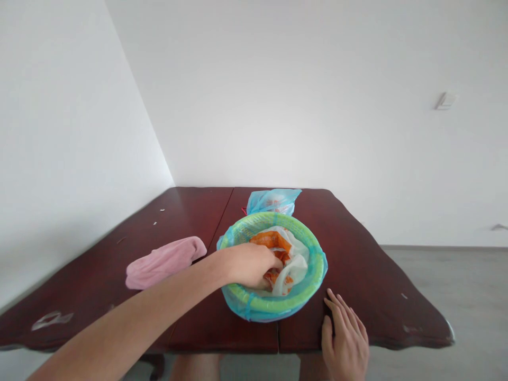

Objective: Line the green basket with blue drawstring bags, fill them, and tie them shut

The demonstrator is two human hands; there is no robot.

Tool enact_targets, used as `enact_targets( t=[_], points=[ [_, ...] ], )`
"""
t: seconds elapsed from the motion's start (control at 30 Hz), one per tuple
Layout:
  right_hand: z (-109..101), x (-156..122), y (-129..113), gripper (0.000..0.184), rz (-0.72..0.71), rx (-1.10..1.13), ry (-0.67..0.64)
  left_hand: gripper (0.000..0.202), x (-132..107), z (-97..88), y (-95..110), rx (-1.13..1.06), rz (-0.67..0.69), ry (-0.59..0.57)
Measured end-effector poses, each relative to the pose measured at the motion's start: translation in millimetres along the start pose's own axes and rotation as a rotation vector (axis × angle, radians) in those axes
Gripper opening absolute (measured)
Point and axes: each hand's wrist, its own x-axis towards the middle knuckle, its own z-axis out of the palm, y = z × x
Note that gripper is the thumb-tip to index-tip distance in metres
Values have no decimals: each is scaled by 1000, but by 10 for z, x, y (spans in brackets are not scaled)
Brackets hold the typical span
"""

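Note:
A green basket lined with a blue plastic bag stands on the dark wooden table. Inside lie crumpled white and orange plastic wrappers. My left hand reaches into the basket and its fingers are closed on the wrappers. My right hand lies flat on the table's near edge, just right of the basket, fingers stretched out and holding nothing.
A pink cloth lies on the table left of the basket. A blue plastic bag sits behind the basket. Small scraps dot the far left of the table. White walls stand behind and left; grey floor lies to the right.

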Motion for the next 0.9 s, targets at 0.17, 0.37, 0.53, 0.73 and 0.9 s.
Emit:
enact_targets(
  t=[0.17,0.37,0.53,0.73,0.9],
  points=[
    [-7,7,-15,38,-6,-3,8,12,66,71,-123,1,115,-260],
    [-17,18,-25,37,-5,-34,-3,29,40,-170,-13,42,69,103],
    [-25,24,-36,36,1,-26,-4,35,45,-97,-48,80,156,391],
    [-26,22,-42,37,32,8,-19,33,245,106,-187,37,231,-16],
    [-29,16,-62,38,53,22,-37,45,160,-160,-78,-36,70,82]
  ],
)
